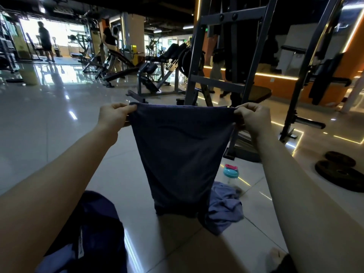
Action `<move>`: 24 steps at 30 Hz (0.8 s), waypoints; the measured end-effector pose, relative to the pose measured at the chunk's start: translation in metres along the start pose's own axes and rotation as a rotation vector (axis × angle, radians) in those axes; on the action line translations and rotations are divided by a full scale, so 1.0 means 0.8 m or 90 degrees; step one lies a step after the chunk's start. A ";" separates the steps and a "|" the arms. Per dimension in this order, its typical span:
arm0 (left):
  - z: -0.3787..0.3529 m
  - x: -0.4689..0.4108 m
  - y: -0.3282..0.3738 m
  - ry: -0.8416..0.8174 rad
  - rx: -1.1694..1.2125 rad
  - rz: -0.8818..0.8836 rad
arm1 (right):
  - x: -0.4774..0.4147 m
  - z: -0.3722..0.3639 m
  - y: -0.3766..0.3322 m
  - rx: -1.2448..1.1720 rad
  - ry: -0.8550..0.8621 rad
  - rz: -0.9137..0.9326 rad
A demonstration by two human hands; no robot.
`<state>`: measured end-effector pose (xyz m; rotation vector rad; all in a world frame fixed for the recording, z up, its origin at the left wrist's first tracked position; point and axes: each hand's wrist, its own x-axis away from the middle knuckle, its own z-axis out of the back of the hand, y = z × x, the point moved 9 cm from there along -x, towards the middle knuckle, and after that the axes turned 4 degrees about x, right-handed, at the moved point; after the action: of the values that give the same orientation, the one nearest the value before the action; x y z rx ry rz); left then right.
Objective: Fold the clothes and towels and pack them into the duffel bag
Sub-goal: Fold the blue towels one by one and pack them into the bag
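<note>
A dark blue towel (179, 154) hangs in the air in front of me, stretched between both hands. My left hand (114, 115) pinches its top left corner and my right hand (254, 117) pinches its top right corner. The towel's lower edge reaches down close to the tiled floor. Behind it, a lighter blue garment (224, 211) lies crumpled on the floor. The dark navy duffel bag (94, 229) sits open at the lower left, under my left forearm, with something pale blue inside.
A water bottle with a teal lid (230, 174) stands on the floor beyond the crumpled garment. A metal gym rack (244, 79) rises straight ahead. Weight plates (338, 170) lie at the right. Benches and machines fill the back, where people stand far off.
</note>
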<state>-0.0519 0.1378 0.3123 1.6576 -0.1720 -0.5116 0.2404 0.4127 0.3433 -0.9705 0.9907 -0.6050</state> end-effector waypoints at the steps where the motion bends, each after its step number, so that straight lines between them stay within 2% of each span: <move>1: 0.000 0.005 -0.010 -0.028 -0.026 0.030 | 0.005 0.002 0.010 0.022 -0.016 -0.027; 7: 0.000 0.054 -0.049 -0.189 -0.165 0.151 | 0.052 0.012 0.046 0.133 -0.154 -0.137; 12: 0.015 0.099 -0.070 -0.270 -0.226 0.226 | 0.096 0.028 0.062 0.181 -0.272 -0.191; 19: 0.011 0.166 -0.092 -0.386 -0.299 0.256 | 0.182 0.048 0.097 0.336 -0.584 -0.252; 24: 0.020 0.200 -0.135 -0.457 -0.341 0.324 | 0.237 0.048 0.124 0.307 -0.671 -0.349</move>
<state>0.0638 0.0769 0.1697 0.8075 -0.8792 -0.6662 0.3596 0.3234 0.1852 -0.9316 -0.3644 -0.6159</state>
